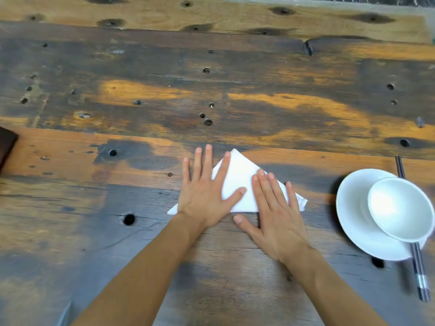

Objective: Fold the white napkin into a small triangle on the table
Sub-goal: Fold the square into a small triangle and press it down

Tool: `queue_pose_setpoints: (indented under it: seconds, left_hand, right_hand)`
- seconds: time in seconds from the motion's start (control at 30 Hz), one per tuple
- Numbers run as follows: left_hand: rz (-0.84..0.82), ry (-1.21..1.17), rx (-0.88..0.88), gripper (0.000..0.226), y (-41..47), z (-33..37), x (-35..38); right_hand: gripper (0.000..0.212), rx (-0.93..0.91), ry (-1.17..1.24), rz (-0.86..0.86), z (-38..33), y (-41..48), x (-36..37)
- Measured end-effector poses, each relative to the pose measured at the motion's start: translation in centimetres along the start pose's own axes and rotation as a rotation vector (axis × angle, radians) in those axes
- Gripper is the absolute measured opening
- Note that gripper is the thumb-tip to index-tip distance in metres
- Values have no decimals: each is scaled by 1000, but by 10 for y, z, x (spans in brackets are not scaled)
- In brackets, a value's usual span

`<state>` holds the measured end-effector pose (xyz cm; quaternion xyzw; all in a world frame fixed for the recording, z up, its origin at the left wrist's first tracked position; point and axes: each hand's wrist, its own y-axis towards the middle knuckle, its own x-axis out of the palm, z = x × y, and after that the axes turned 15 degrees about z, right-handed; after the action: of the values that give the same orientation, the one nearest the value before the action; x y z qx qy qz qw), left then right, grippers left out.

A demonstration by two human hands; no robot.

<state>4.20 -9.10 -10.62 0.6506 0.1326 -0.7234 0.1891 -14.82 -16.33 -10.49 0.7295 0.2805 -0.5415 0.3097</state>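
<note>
The white napkin (239, 177) lies flat on the wooden table (164, 102) as a triangle, its apex pointing away from me and its long edge toward me. My left hand (204, 194) rests palm down on the napkin's left half, fingers spread. My right hand (275, 212) lies flat on the right half, its thumb on the bare table just below the long edge. Both hands cover much of the napkin; only the middle, the apex and the two side corners show.
To the right stands a white plate (348, 222) with a white bowl (400, 212) on it. Dark chopsticks (417, 271) run under the plate toward the near edge. A dark brown object (7, 142) pokes in at the left edge.
</note>
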Motion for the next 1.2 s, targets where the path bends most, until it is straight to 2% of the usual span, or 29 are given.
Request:
queue_pose_setpoints:
  seconds: [0.13, 0.5, 0.57, 0.6, 0.67, 0.73, 0.77, 0.87, 0.93, 1.0, 1.07, 1.13, 1.2]
  left_hand:
    - [46, -48, -84, 67, -17, -28, -1]
    - [-20, 6, -79, 73, -17, -24, -11]
    - [61, 35, 77, 75, -9, -27, -21]
    - [99, 28, 218, 75, -1, -31, -27]
    - [93, 66, 607, 74, 21, -45, -37]
    - [-45, 169, 971, 77, 50, -61, -44]
    - [-142, 209, 1080, 81, 64, -67, -47]
    - [-297, 276, 1190, 89, 95, -76, -46]
    - [-278, 315, 1174, 94, 94, -71, -43]
    - [-244, 350, 1086, 103, 71, -61, -39]
    - [-184, 289, 894, 108, 31, -42, -32]
    - [-141, 156, 616, 105, -13, -11, -26]
    - [-163, 20, 363, 103, -48, 34, -21]
  right_hand:
    - [93, -16, -8, -6, 1, 0, 1]
    - [87, -14, 26, -41, -6, -1, -11]
    - [79, 62, 78, 52, -15, -8, -18]
    - [74, 117, 105, 116, -21, -13, -22]
    - [64, 235, 146, 222, -34, -23, -26]
    - [62, 368, 131, 224, -43, -27, -28]
    - [64, 431, 106, 190, -45, -26, -30]
    - [70, 499, 26, 109, -45, -15, -33]
    - [70, 489, -13, 58, -40, -3, -37]
    - [68, 464, -42, -19, -29, 11, -41]
    - [68, 387, -43, -102, -13, 21, -47]
    - [68, 268, -42, -181, 5, 30, -52]
    - [69, 125, -102, -258, 23, 37, -58]
